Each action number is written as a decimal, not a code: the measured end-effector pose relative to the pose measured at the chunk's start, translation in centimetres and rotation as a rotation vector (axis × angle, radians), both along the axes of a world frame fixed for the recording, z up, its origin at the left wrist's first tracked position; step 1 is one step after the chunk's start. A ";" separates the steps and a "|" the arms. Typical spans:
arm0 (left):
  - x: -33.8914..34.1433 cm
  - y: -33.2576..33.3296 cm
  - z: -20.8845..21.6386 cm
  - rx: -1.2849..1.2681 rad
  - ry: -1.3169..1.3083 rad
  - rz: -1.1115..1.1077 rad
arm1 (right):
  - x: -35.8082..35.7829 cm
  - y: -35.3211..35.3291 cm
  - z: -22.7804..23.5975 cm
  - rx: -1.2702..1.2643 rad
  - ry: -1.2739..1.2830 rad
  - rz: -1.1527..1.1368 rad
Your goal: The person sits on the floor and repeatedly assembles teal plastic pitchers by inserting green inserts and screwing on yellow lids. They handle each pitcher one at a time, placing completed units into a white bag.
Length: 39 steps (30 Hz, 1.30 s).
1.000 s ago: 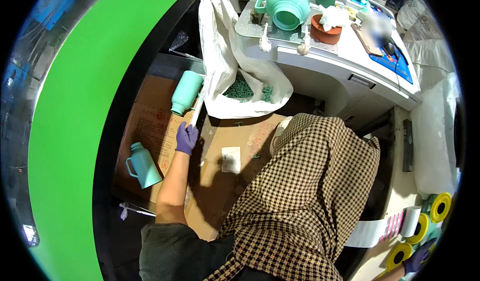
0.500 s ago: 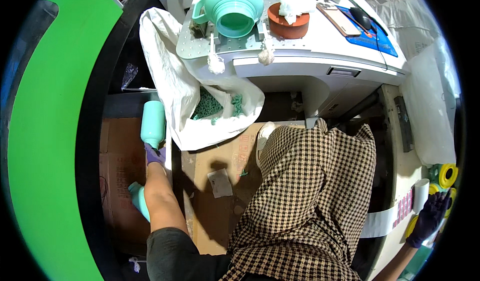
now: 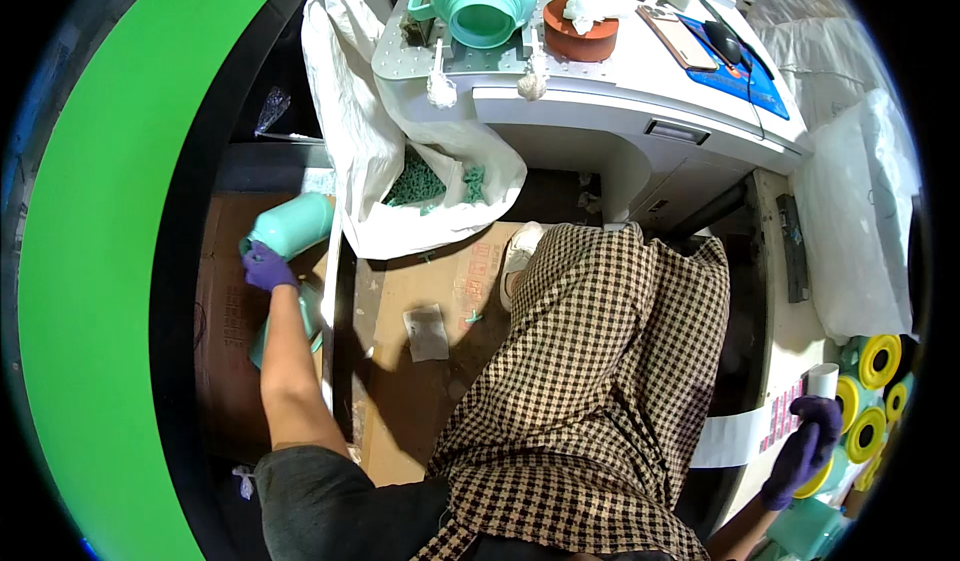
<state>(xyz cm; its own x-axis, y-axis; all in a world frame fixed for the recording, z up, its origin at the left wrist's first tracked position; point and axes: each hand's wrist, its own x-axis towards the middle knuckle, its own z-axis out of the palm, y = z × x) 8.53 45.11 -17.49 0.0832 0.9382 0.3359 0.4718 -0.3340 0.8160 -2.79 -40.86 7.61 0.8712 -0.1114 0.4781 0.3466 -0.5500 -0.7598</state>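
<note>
My left hand [image 3: 268,266], in a purple glove, is closed round the narrow neck of a mint-green bottle [image 3: 297,223]. That bottle lies tilted over a cardboard-lined box, its broad end toward the white sack. Under my left forearm a second mint-green piece [image 3: 310,311] is partly hidden. My right hand [image 3: 805,449], also gloved in purple, hovers at the right with its fingers loosely bent and nothing visible in them. Close to it are a roll of labels [image 3: 822,381] and several green containers with yellow rings [image 3: 866,431].
A white sack [image 3: 355,151] holding green scraps [image 3: 415,179] stands ahead. On the white desk [image 3: 570,106] are a large mint-green jug [image 3: 487,1], a brown round tub [image 3: 580,41], a phone [image 3: 678,39] and a mouse [image 3: 722,39]. A green panel [image 3: 95,261] runs along the left.
The bottle in my left hand has swung from upright to slanted, its neck now pointing lower left. My right hand has drawn back leftward from the yellow-ringed containers. The whole view has shifted slightly.
</note>
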 end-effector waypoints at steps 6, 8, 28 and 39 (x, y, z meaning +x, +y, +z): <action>-7.8 -9.6 11.4 0.602 -0.024 -0.594 | 0.8 6.6 -3.6 0.159 0.151 0.053; -8.4 -20.7 18.3 0.403 -0.025 -1.087 | 1.5 11.2 -4.7 0.246 0.201 0.189; -9.1 -47.5 21.5 0.990 0.250 -1.854 | 3.1 16.8 -3.5 -0.375 0.094 0.859; -9.9 -47.6 22.7 0.648 0.241 -1.788 | 0.0 18.7 -6.1 -0.254 -0.109 0.568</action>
